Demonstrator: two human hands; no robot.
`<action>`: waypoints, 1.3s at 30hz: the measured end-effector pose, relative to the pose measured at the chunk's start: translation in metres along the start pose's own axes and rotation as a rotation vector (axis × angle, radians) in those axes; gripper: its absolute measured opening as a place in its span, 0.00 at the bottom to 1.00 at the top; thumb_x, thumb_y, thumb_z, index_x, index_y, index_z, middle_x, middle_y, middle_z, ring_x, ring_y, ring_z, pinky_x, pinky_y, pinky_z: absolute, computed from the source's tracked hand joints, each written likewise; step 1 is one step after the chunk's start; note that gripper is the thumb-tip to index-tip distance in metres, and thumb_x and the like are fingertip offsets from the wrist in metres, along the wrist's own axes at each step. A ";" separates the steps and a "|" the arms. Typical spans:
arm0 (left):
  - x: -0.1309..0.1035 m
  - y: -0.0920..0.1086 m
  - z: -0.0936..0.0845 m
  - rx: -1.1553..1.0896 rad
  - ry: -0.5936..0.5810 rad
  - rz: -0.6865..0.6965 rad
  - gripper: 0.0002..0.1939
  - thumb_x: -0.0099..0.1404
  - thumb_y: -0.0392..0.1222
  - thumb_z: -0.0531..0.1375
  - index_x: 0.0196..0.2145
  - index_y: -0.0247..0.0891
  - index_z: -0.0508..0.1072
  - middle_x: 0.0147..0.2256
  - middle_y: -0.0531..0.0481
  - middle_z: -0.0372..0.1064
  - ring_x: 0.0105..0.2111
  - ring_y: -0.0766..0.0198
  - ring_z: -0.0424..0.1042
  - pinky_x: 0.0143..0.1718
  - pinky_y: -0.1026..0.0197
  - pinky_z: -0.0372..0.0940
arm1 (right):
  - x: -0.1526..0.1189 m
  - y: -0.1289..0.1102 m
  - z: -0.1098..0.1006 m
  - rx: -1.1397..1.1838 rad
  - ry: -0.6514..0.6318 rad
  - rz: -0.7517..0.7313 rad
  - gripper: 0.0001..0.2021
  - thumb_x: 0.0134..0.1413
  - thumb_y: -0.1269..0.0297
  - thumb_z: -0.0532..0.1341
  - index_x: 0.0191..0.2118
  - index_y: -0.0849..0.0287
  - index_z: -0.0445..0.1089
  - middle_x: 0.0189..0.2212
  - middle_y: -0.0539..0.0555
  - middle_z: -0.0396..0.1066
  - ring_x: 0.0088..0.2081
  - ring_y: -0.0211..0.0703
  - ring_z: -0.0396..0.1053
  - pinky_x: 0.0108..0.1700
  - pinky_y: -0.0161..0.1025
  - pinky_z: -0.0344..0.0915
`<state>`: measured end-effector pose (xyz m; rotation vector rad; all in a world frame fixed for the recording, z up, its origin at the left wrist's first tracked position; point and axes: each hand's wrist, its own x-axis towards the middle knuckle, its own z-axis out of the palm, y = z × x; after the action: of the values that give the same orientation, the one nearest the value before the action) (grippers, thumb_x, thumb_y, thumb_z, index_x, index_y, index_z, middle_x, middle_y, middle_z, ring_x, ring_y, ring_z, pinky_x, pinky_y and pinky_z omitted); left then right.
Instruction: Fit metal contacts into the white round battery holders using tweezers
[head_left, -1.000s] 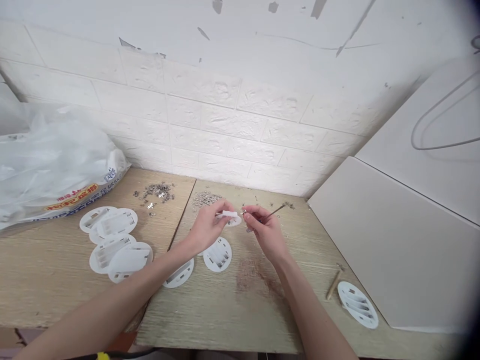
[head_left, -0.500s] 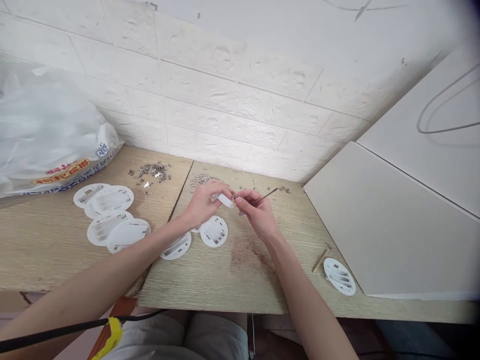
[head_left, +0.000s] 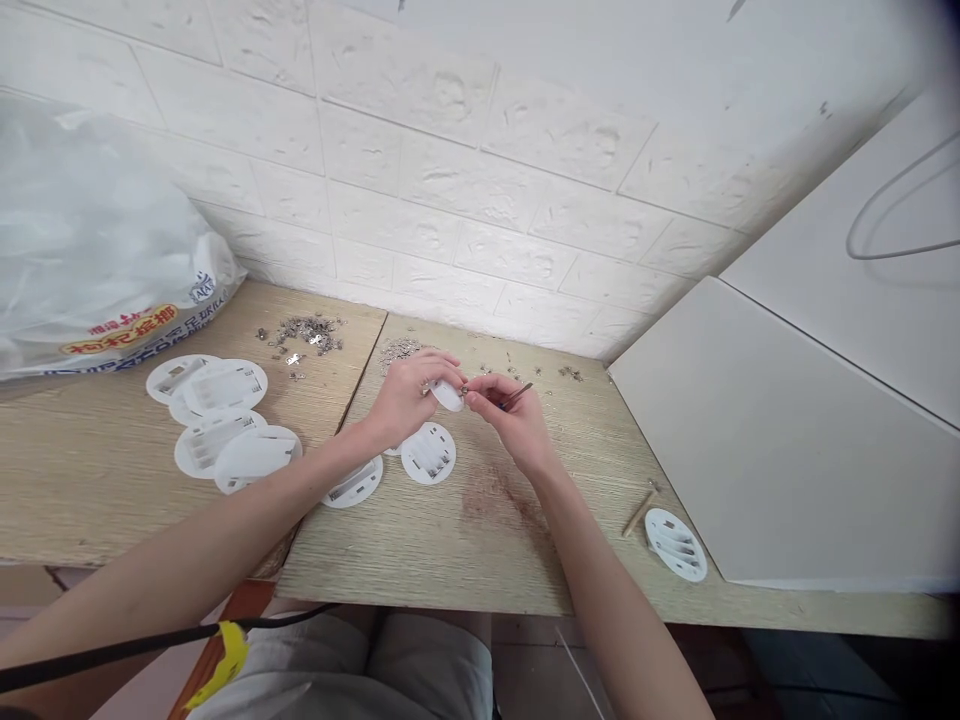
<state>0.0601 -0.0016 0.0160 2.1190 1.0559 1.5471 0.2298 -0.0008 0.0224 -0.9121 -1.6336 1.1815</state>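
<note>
My left hand (head_left: 409, 400) is closed on a small round white plastic battery case (head_left: 448, 398), held tilted above the table. Close beside it, my right hand (head_left: 519, 430) is closed round a thin dark metal tool (head_left: 517, 395), whose end sticks out past the fingers. The right thumb and fingertip pinch a tiny metal piece (head_left: 464, 390) at the case's edge; whether it sits in the case I cannot tell. Just below the hands lies another white battery case (head_left: 429, 454), slotted side up. A further white case (head_left: 355, 485) is partly covered by my left forearm.
Several white cases (head_left: 225, 390) overlap on the left table. Small metal pieces lie in piles, one on the left (head_left: 311, 332), another behind my left hand (head_left: 400, 350). A wooden-handled tool (head_left: 639, 512) and a case (head_left: 676, 545) lie right, near a white panel (head_left: 780, 430). A plastic bag (head_left: 105, 250) stands left.
My right hand has turned slightly, so less of the tool sticks out. The held case has tilted and shows more of its face. The whole view has shifted a little.
</note>
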 end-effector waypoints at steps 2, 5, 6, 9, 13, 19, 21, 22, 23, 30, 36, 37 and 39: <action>0.000 0.000 0.000 -0.004 0.000 -0.004 0.15 0.51 0.23 0.53 0.27 0.39 0.75 0.30 0.50 0.75 0.42 0.61 0.72 0.45 0.58 0.65 | 0.000 0.000 0.001 0.009 -0.008 -0.005 0.09 0.47 0.58 0.64 0.33 0.57 0.72 0.32 0.52 0.72 0.32 0.37 0.65 0.35 0.36 0.62; 0.000 0.000 0.001 -0.001 -0.009 -0.028 0.13 0.52 0.25 0.54 0.26 0.40 0.75 0.30 0.50 0.75 0.42 0.61 0.72 0.46 0.57 0.65 | 0.000 -0.001 0.001 0.006 -0.010 -0.019 0.09 0.48 0.58 0.64 0.33 0.57 0.72 0.31 0.52 0.72 0.31 0.36 0.65 0.35 0.36 0.62; -0.001 0.000 0.001 0.002 -0.011 -0.040 0.13 0.53 0.26 0.55 0.26 0.40 0.75 0.30 0.50 0.75 0.42 0.61 0.72 0.46 0.57 0.65 | 0.000 0.000 0.001 -0.002 -0.008 -0.023 0.09 0.48 0.58 0.64 0.33 0.57 0.72 0.31 0.52 0.71 0.31 0.36 0.65 0.35 0.36 0.62; -0.001 -0.002 0.002 0.004 -0.006 -0.054 0.12 0.53 0.26 0.55 0.26 0.39 0.75 0.31 0.49 0.75 0.42 0.61 0.72 0.45 0.57 0.65 | 0.000 0.001 0.002 -0.028 -0.018 -0.038 0.09 0.48 0.58 0.64 0.33 0.57 0.72 0.30 0.52 0.71 0.30 0.36 0.64 0.34 0.36 0.61; -0.002 -0.005 0.002 0.015 0.006 -0.040 0.14 0.51 0.24 0.54 0.26 0.38 0.75 0.31 0.49 0.75 0.41 0.61 0.72 0.45 0.57 0.65 | -0.001 0.000 0.006 -0.134 0.007 -0.077 0.08 0.50 0.59 0.62 0.33 0.58 0.72 0.31 0.52 0.71 0.29 0.36 0.63 0.33 0.36 0.60; -0.003 -0.005 0.002 0.091 -0.015 0.017 0.17 0.49 0.22 0.50 0.26 0.38 0.74 0.30 0.50 0.74 0.37 0.62 0.71 0.41 0.58 0.64 | -0.004 -0.003 0.011 -0.217 0.052 -0.117 0.06 0.50 0.61 0.62 0.30 0.58 0.70 0.28 0.50 0.70 0.28 0.35 0.61 0.31 0.35 0.59; -0.003 -0.003 0.001 0.096 -0.029 0.041 0.16 0.50 0.23 0.50 0.26 0.37 0.74 0.30 0.49 0.73 0.37 0.62 0.70 0.41 0.57 0.64 | -0.004 -0.002 0.012 -0.134 0.023 -0.076 0.06 0.49 0.61 0.63 0.29 0.58 0.70 0.26 0.50 0.69 0.27 0.35 0.61 0.31 0.36 0.58; -0.003 -0.002 0.001 0.091 -0.031 0.051 0.15 0.51 0.23 0.50 0.26 0.37 0.74 0.30 0.48 0.73 0.37 0.62 0.70 0.41 0.57 0.64 | -0.004 -0.001 0.012 -0.090 0.004 -0.054 0.06 0.48 0.61 0.63 0.28 0.58 0.70 0.26 0.50 0.68 0.27 0.35 0.61 0.31 0.36 0.58; -0.003 -0.002 0.001 0.083 -0.030 0.058 0.14 0.52 0.24 0.51 0.25 0.37 0.73 0.30 0.48 0.73 0.36 0.61 0.70 0.40 0.58 0.64 | -0.004 -0.001 0.012 -0.052 -0.013 -0.034 0.07 0.48 0.61 0.64 0.28 0.58 0.70 0.25 0.50 0.68 0.28 0.35 0.61 0.32 0.36 0.59; -0.003 0.002 0.003 0.051 -0.016 -0.032 0.11 0.54 0.27 0.54 0.24 0.38 0.74 0.29 0.49 0.74 0.35 0.62 0.71 0.39 0.59 0.64 | -0.003 0.002 0.012 0.042 -0.012 0.033 0.09 0.46 0.58 0.65 0.29 0.58 0.71 0.27 0.50 0.69 0.29 0.36 0.63 0.33 0.36 0.61; -0.001 0.002 0.004 0.057 -0.010 -0.218 0.13 0.53 0.27 0.52 0.27 0.38 0.75 0.30 0.50 0.75 0.33 0.62 0.71 0.39 0.60 0.63 | 0.003 0.004 0.002 0.120 0.149 0.029 0.11 0.45 0.56 0.65 0.33 0.56 0.70 0.25 0.48 0.66 0.25 0.33 0.58 0.28 0.35 0.58; -0.001 0.002 0.004 0.073 -0.025 -0.268 0.13 0.54 0.28 0.52 0.29 0.38 0.76 0.30 0.50 0.75 0.32 0.62 0.71 0.37 0.61 0.63 | 0.003 0.004 0.000 0.118 0.183 0.023 0.11 0.44 0.56 0.65 0.33 0.57 0.69 0.24 0.48 0.65 0.25 0.34 0.58 0.27 0.35 0.58; 0.000 0.001 0.004 0.092 -0.063 -0.360 0.13 0.55 0.31 0.53 0.33 0.37 0.76 0.30 0.50 0.75 0.31 0.62 0.71 0.34 0.61 0.63 | 0.004 0.003 -0.001 0.095 0.216 -0.001 0.11 0.44 0.57 0.65 0.32 0.57 0.69 0.25 0.48 0.66 0.24 0.33 0.58 0.27 0.35 0.58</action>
<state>0.0645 -0.0016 0.0148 1.8869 1.4171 1.2741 0.2301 0.0043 0.0203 -0.9434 -1.3934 1.1093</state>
